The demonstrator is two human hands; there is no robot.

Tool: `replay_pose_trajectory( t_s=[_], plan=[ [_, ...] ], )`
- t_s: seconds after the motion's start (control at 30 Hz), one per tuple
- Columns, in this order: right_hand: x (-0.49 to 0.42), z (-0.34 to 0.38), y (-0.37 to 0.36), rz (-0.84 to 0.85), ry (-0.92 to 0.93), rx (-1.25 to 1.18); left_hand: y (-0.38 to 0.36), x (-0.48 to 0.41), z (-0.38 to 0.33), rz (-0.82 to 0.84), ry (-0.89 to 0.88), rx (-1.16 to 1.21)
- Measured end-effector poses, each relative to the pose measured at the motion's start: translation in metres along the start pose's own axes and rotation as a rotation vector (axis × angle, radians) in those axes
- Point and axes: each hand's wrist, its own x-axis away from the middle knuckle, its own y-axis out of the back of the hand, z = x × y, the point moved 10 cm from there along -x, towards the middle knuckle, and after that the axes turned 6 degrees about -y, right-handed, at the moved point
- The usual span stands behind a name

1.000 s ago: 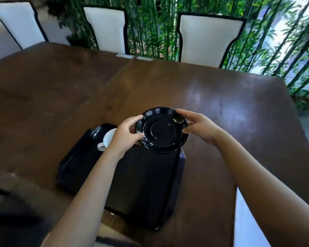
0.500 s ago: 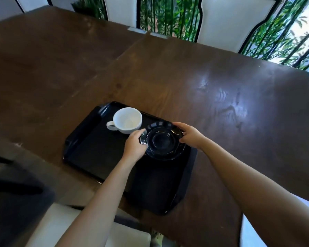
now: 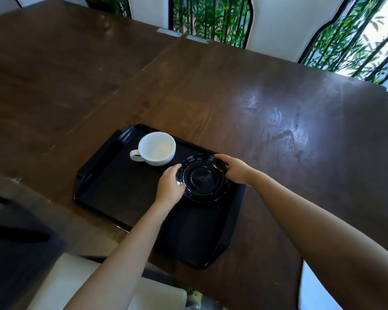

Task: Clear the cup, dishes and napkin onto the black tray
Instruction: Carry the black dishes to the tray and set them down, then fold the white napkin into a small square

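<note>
Head view. The tray [image 3: 112, 193] lies on the table [image 3: 278, 108] at centre frame, turned at an angle. The cup [image 3: 156, 148] stands upright in the tray's upper part, handle toward frame left. The saucer [image 3: 203, 177] sits at centre, just right of the cup and apart from it, over the tray's right-hand area. Under it there appears to be a second, slightly larger dish, but black on black makes this uncertain. No napkin is visible.

The left hand [image 3: 169, 186] has its fingers curled closed on the saucer's left rim. The right hand [image 3: 235, 167] is closed on the right rim, thumb over the upper edge. Whether the saucer rests fully or hangs just above the surface cannot be told.

Step in hand, as judged: seating the saucer on the tray.

Procedure:
1. Keep the saucer level; lower both sides together.
2. Confirm full contact before opening either hand.
3. Maintain the gap to the cup; a knock may tip it.
4. Keep the saucer inside the tray's right rim, which lies close to it.
5. Release outward, sliding the fingers off the rim without dragging the saucer.
</note>
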Motion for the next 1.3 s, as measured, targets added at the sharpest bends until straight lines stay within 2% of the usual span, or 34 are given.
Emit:
replay_pose_trajectory(
  t_s=[0.33,0.6,0.73,0.93,1.13,1.3],
  plan=[
    [0.014,0.008,0.012,0.037,0.038,0.09,0.002,-0.011,-0.025,0.142,-0.063,-0.294],
    [0.058,-0.023,0.057,0.135,-0.057,0.16,-0.019,-0.016,-0.091,0.41,-0.151,-0.386],
    [0.083,-0.06,0.081,0.195,-0.128,0.148,-0.04,-0.011,-0.139,0.485,-0.198,-0.415],
    [0.127,-0.138,0.122,0.147,-0.193,0.097,-0.105,0.017,-0.21,0.593,-0.275,-0.475],
    [0.174,-0.235,0.145,0.057,-0.257,0.063,-0.184,0.05,-0.252,0.641,-0.298,-0.465],
    [0.206,-0.313,0.134,-0.07,-0.288,0.234,-0.257,0.091,-0.253,0.64,-0.292,-0.505]
  ],
)
